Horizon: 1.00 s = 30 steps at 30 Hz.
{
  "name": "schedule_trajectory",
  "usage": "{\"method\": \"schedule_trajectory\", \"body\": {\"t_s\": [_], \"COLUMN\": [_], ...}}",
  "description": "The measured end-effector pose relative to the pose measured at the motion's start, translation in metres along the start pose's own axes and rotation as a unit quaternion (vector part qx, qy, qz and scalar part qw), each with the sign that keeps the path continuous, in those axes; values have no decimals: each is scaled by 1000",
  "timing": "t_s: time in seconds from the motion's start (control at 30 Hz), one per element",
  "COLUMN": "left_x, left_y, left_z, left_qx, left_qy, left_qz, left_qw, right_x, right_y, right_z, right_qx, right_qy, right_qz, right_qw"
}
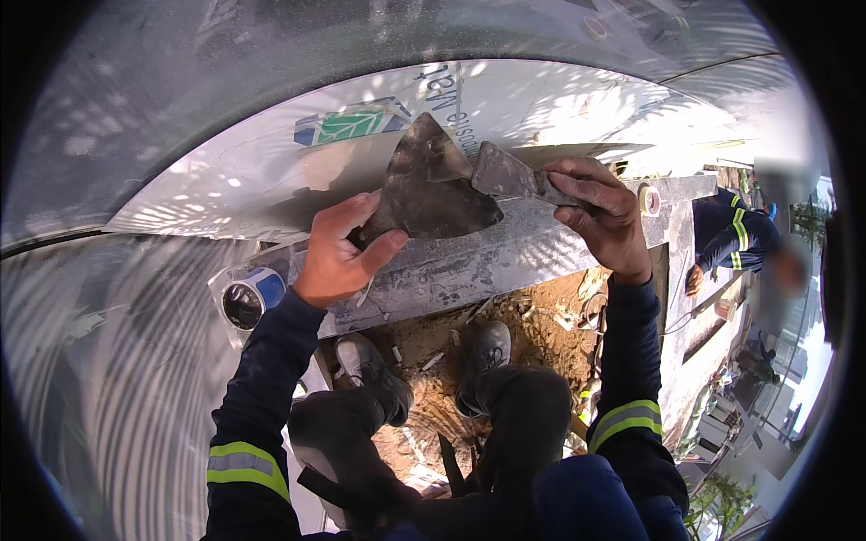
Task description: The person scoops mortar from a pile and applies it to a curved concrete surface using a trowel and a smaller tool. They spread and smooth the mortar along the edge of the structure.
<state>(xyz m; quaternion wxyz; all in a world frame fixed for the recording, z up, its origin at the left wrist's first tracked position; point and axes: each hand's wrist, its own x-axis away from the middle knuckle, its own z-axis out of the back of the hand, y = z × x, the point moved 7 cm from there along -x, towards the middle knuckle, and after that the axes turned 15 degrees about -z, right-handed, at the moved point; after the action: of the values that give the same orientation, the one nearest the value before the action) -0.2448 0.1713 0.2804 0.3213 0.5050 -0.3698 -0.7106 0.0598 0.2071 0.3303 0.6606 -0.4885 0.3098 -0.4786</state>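
Note:
My left hand (336, 252) is closed around the handle end of a broad, dark, pointed trowel (437, 206), most of the grip being hidden by the fingers. From the other side, my right hand (603, 209) pinches a putty knife (503, 171) with a flared grey blade. The putty knife's blade meets the right side of the trowel's blade, seemingly touching it. Both tools look smeared with grey residue and are held above a long grey ledge (451, 278).
A blue-and-white can (268, 287) with a dark opening lies at the ledge's left end. A tape roll (649, 200) sits toward the right. Behind the tools stands a pale panel (225, 194). Another person (741, 236) works at far right. Sandy, debris-strewn ground (433, 347) surrounds my shoes.

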Motion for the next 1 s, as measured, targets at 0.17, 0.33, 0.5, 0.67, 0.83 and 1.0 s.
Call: {"method": "schedule_trajectory", "body": {"t_s": [0.17,0.33,0.5,0.67,0.83,1.0], "left_x": [-22,-24,-53,-66,-54,-33], "left_y": [-60,-54,7,22,-24,-17], "left_z": [-47,-100,-167,-212,-234,-268], "left_qx": [103,194,251,203,257,267], "left_qy": [-19,-42,-64,-108,-42,-133], "left_qz": [47,44,94,75,175,147], "left_qw": [993,979,961,970,950,943], "right_x": [23,4,5,46,114,126], "right_y": [82,76,36,94,151,174], "right_z": [35,21,4,25,3,66], "right_qx": [-8,-429,-480,-358,-337,-614], "right_qy": [90,87,139,168,190,168], "right_qz": [39,101,57,94,44,34], "right_qw": [995,893,864,914,921,771]}}
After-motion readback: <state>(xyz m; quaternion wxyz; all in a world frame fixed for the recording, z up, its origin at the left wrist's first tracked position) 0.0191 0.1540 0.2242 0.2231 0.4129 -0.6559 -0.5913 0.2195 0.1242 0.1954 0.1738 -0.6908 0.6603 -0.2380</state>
